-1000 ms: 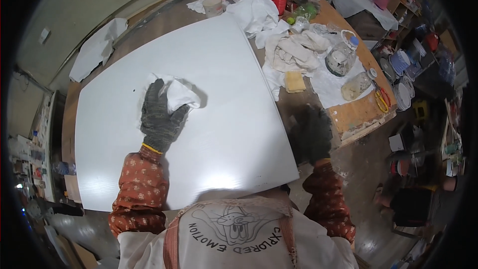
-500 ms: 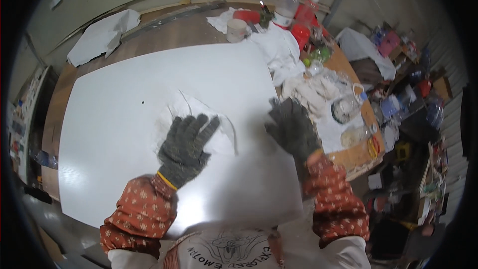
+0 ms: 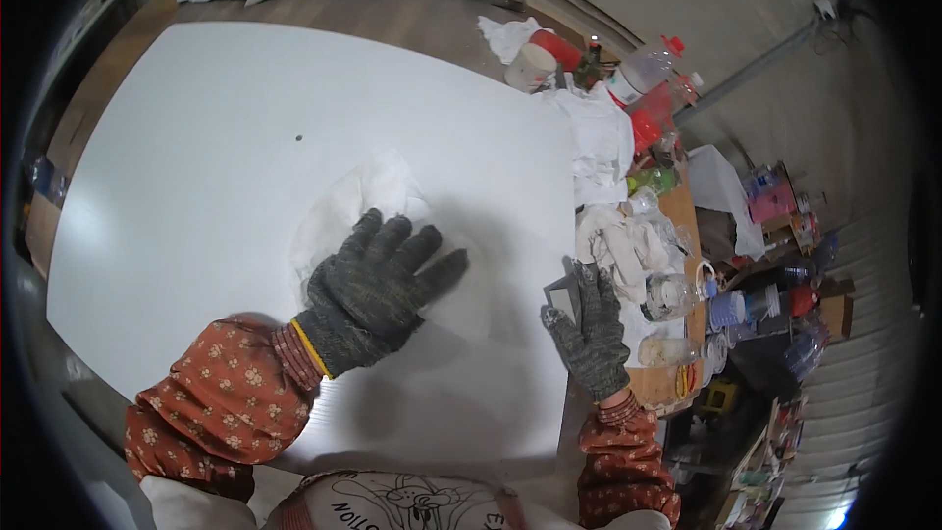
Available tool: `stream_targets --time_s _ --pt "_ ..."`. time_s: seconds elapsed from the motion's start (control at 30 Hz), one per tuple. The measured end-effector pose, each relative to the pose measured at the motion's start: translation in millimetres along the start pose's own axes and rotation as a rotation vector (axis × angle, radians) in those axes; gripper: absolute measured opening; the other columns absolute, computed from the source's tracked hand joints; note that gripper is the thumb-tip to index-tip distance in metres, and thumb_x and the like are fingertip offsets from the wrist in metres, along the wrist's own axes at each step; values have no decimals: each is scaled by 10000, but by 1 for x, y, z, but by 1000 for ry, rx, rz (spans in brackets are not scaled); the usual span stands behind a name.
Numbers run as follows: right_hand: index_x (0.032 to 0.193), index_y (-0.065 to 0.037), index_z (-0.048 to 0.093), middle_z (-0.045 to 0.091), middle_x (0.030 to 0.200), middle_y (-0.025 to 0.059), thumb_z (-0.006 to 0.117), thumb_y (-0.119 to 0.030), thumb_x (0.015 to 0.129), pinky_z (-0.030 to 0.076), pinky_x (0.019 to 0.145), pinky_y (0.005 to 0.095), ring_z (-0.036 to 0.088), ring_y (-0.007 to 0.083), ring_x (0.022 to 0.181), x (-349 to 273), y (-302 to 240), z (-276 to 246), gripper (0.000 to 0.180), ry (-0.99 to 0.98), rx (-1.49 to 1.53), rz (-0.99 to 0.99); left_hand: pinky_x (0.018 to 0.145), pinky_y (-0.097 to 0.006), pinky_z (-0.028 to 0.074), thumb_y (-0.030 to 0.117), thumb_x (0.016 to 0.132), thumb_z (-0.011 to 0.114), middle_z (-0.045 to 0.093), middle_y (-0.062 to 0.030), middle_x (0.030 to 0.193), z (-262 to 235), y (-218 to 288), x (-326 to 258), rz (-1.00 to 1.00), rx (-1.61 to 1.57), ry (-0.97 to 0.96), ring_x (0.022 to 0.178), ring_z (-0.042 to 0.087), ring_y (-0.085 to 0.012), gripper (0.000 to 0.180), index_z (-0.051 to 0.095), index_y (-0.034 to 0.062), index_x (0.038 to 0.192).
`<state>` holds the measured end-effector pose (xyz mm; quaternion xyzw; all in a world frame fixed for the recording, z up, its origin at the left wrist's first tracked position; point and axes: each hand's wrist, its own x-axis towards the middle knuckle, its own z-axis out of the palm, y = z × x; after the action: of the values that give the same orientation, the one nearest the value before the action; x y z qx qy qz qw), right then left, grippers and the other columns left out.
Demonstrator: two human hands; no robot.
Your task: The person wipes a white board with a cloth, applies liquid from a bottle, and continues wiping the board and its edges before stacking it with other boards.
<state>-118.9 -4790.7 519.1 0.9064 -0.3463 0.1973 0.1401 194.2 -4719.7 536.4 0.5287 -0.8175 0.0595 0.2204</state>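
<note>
Both of my hands wear dark grey knitted gloves. My left hand (image 3: 371,285) lies flat with its fingers spread on a crumpled white cloth (image 3: 339,201), on top of a large white panel (image 3: 177,177). Part of the cloth is hidden under the palm. My right hand (image 3: 593,339) is at the panel's right edge, its fingers stretched up and the thumb apart. A small grey piece (image 3: 556,288) with a pale middle shows between thumb and fingers; whether it is gripped I cannot tell.
The panel rests on a wooden table (image 3: 392,20). Along its right side stand a big clear bottle with a red cap (image 3: 648,69), a pale tub (image 3: 530,69), white rags (image 3: 601,142), a beige cloth (image 3: 623,245) and a clear jar (image 3: 670,296). Clutter fills the far right.
The view has swung to the right. My left hand stays on the cloth, its fingers now pointing more to the right. My right hand has come down nearer along the panel's right edge.
</note>
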Motion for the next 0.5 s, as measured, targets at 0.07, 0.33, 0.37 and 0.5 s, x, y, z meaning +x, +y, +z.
stream_targets --time_s 0.07,0.33,0.37,0.5 --pt "1455 -2 231 445 1426 157 667 -254 872 383 1026 423 489 336 1227 15 27 24 771 -12 77 -9 1006 -543 392 182 698 649 562 -139 1257 -1 1 -1 -14 -17 0 1116 552 -357 589 558 164 1280" --pt "1389 -119 409 537 1282 237 529 -489 904 427 949 492 519 424 1172 200 258 99 621 -289 469 508 917 -552 443 196 683 659 582 -144 1182 -14 19 8 125 -176 165 1050 566 -372 519 614 152 1199" --pt "1388 -122 411 536 1288 232 534 -482 905 425 953 485 521 420 1169 195 209 131 615 -345 432 564 920 -546 446 197 686 654 586 -138 1182 5 8 0 86 -138 127 1056 567 -368 511 618 157 1194" --pt "1381 -65 421 549 1282 198 597 -403 883 398 1010 438 509 414 1160 135 97 79 627 -233 433 413 934 -545 445 182 701 636 592 -129 1187 -4 1 -16 42 -89 122 1080 566 -353 483 626 168 1184"
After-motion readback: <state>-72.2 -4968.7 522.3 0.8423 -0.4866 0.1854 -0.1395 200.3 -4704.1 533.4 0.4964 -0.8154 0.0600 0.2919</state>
